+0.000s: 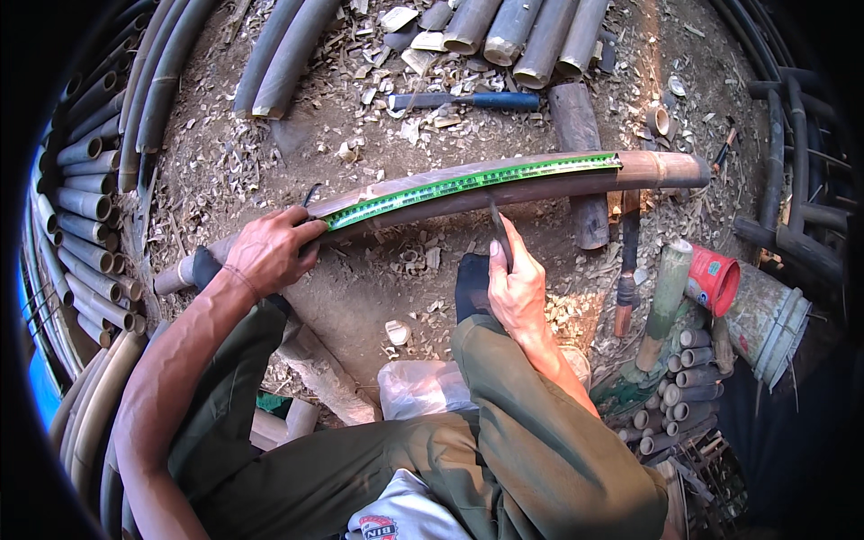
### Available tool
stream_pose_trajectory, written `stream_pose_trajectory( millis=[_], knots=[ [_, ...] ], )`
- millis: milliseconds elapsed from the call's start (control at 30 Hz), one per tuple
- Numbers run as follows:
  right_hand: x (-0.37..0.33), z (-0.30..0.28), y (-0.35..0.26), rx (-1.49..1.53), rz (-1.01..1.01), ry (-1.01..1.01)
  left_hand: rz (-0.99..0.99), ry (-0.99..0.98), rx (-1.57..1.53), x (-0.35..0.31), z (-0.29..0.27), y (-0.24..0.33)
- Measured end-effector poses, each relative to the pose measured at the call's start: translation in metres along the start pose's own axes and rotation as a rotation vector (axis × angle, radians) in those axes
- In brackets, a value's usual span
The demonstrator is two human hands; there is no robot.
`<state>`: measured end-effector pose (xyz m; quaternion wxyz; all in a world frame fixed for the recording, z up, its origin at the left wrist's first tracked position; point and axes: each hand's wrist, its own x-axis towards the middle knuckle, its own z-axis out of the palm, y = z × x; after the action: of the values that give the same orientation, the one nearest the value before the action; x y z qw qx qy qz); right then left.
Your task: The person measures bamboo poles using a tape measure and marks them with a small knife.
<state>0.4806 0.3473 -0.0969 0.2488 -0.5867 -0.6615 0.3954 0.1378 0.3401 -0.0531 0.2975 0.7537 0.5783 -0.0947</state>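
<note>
Lying left-to-right over a dark log (pixel 590 220), the bamboo pole (pixel 664 169) bears a green tape (pixel 468 184); the left hand (pixel 270 252) clasps the pole at the tape's left end, the right hand (pixel 519 292), short of the near edge, grips a slim tool (pixel 497 219).

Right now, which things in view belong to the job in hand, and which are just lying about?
In use:
- bamboo pole
- green measuring tape along it
- thin dark tool in the right hand

Apparently lying about:
- blue-handled tool
- red bucket
- pale shavings
</note>
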Motion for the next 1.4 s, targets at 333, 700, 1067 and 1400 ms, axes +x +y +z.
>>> stream_pose_trajectory(
  millis=[333, 700, 1067, 1400],
  knots=[
    [0.001, -0.003, -0.007, 0.027, 0.077, -0.066, 0.001, 0.014, -0.010, -0.001, -0.003, 0.002],
    [0.001, -0.004, -0.008, 0.021, 0.082, -0.074, -0.027, -0.008, -0.015, -0.001, -0.003, 0.003],
    [-0.046, -0.026, 0.020, -0.176, 0.213, -0.077, 0.005, 0.040, -0.033, 0.001, 0.000, 0.000],
    [-0.110, -0.057, 0.114, -0.619, 0.251, 0.019, -0.014, -0.004, -0.282, -0.007, -0.033, -0.009]
  ],
)
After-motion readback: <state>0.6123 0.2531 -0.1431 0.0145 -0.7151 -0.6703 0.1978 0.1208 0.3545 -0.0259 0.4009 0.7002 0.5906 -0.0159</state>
